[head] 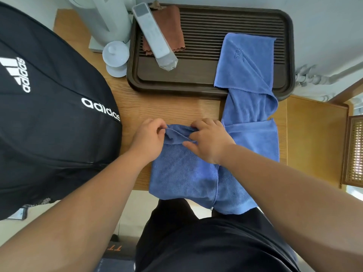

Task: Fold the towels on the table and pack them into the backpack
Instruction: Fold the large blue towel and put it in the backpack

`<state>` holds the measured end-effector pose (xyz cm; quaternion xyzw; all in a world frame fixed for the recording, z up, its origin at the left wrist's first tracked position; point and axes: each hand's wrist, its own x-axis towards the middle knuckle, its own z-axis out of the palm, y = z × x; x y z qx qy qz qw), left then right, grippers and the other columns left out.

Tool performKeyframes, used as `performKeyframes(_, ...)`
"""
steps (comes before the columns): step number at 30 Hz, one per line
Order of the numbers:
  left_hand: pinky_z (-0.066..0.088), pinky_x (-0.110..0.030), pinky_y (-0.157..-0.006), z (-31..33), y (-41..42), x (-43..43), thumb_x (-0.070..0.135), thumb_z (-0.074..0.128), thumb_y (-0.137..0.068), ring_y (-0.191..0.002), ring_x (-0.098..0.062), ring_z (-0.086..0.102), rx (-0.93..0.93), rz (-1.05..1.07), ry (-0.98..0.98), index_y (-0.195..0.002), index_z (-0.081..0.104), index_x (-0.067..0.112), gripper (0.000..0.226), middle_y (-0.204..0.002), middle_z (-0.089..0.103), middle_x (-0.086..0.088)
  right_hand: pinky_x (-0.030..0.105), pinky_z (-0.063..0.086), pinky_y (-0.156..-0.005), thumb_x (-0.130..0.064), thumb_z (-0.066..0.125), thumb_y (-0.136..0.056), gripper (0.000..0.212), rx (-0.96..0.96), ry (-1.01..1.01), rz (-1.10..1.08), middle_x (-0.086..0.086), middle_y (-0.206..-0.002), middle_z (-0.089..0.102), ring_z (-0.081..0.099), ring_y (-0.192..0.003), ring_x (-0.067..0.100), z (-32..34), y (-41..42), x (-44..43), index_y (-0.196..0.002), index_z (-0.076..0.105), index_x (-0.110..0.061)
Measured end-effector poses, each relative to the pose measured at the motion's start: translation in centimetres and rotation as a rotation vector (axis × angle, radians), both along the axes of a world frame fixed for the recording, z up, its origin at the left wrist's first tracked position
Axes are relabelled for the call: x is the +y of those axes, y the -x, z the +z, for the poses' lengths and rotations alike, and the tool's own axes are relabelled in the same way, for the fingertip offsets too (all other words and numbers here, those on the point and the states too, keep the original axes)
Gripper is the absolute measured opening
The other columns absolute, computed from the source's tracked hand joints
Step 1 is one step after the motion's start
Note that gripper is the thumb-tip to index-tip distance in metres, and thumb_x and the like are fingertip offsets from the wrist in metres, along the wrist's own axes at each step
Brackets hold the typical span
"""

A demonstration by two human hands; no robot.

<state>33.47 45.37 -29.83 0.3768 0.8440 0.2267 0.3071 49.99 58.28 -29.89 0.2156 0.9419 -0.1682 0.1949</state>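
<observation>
A blue towel (182,173) lies at the near edge of the wooden table (167,107), its lower part hanging over the edge. My left hand (147,140) pinches its far left corner and my right hand (208,140) pinches the far edge beside it, bunching the cloth between them. A second blue towel (249,107) stretches from the dark tray down the table's right side, partly under the first. The black backpack (49,114) lies at the left, its opening not visible.
A dark slatted tray (212,22) sits at the back with a brown cloth (169,24) and a clear plastic box (155,36) on it. A white lidded cup (115,57) and a grey appliance (110,18) stand at the back left. A rattan-fronted cabinet (355,152) is at the right.
</observation>
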Motion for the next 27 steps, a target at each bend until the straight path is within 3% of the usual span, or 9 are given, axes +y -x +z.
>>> performKeyframes(2,0.042,-0.027,-0.073,0.1,-0.1,0.2,0.013,0.052,-0.099,-0.089,-0.014,0.053,-0.026,0.043,-0.004,-0.095,0.060,0.020,0.012,-0.095,0.053,0.010,0.040,0.033,-0.100,-0.050,0.033,-0.103,0.041,0.050,0.009,-0.074,-0.001,-0.126,0.057,0.048,-0.117,0.026,0.3,0.3,-0.1,-0.117,0.063,-0.024)
performKeyframes(4,0.039,-0.027,-0.062,0.1,-0.1,0.4,0.012,0.053,-0.098,-0.076,-0.012,0.052,-0.066,0.087,0.008,-0.093,0.060,0.021,0.012,-0.085,0.055,0.010,0.037,0.032,-0.087,-0.032,0.039,-0.104,0.022,0.097,-0.018,-0.173,0.000,-0.117,0.061,0.051,-0.106,0.027,0.4,0.9,0.3,-0.114,0.056,-0.022)
performKeyframes(6,0.040,-0.028,-0.057,-0.1,0.0,0.8,0.013,0.055,-0.095,-0.067,-0.015,0.053,-0.103,0.151,0.037,-0.090,0.061,0.022,0.012,-0.078,0.059,0.004,0.035,0.027,-0.081,-0.017,0.047,-0.097,0.021,0.039,-0.081,-0.188,0.000,-0.115,0.061,0.051,-0.104,0.026,0.1,1.5,1.0,-0.115,0.056,-0.022)
performKeyframes(12,0.058,-0.043,-0.081,-0.8,0.6,2.5,0.029,0.064,-0.089,-0.089,-0.023,0.065,-0.069,0.296,0.161,-0.095,0.068,0.018,0.013,-0.092,0.068,0.000,0.039,0.038,-0.086,-0.014,0.057,-0.089,0.024,-0.127,-0.161,-0.073,0.003,-0.111,0.063,0.054,-0.107,0.027,-0.6,2.9,2.3,-0.112,0.060,-0.020)
performKeyframes(16,0.060,-0.048,-0.075,-0.7,0.9,3.0,0.026,0.071,-0.080,-0.081,-0.028,0.067,-0.014,0.179,0.284,-0.084,0.072,0.005,0.021,-0.083,0.071,-0.011,0.036,0.037,-0.078,-0.012,0.053,-0.088,0.015,-0.104,-0.119,-0.064,0.002,-0.097,0.057,0.049,-0.091,0.025,-0.2,2.9,2.3,-0.101,0.050,-0.020)
performKeyframes(19,0.060,-0.043,-0.070,-0.4,0.9,3.0,0.018,0.071,-0.079,-0.077,-0.027,0.065,0.003,0.124,0.322,-0.083,0.071,0.008,0.011,-0.080,0.070,-0.010,0.034,0.038,-0.070,-0.007,0.054,-0.087,0.020,-0.093,-0.066,-0.036,-0.002,-0.081,0.048,0.052,-0.084,0.025,0.3,3.1,2.3,-0.093,0.040,-0.020)
performKeyframes(22,0.060,-0.041,-0.071,-0.3,0.9,2.7,0.012,0.071,-0.080,-0.080,-0.026,0.065,-0.048,0.145,0.282,-0.086,0.073,0.013,0.007,-0.084,0.071,-0.008,0.032,0.041,-0.063,-0.002,0.054,-0.086,0.026,-0.090,0.089,-0.118,-0.001,-0.088,0.054,0.054,-0.080,0.024,0.8,3.1,2.6,-0.101,0.047,-0.022)
performKeyframes(25,0.059,-0.040,-0.082,-0.2,0.8,2.3,0.004,0.071,-0.077,-0.093,-0.025,0.067,-0.106,0.205,0.167,-0.105,0.075,0.016,0.030,-0.097,0.073,-0.007,0.033,0.047,-0.064,-0.011,0.060,-0.084,0.040,-0.035,0.208,-0.216,-0.004,-0.095,0.059,0.057,-0.085,0.023,1.2,2.9,3.0,-0.120,0.052,-0.026)
performKeyframes(27,0.057,-0.035,-0.079,-0.1,0.7,1.9,0.003,0.070,-0.078,-0.093,-0.023,0.066,-0.089,0.217,0.129,-0.107,0.075,0.017,0.033,-0.092,0.070,-0.002,0.033,0.051,-0.072,-0.033,0.068,-0.083,0.042,-0.032,0.242,-0.227,-0.006,-0.102,0.063,0.057,-0.090,0.020,1.4,2.8,3.1,-0.123,0.058,-0.027)
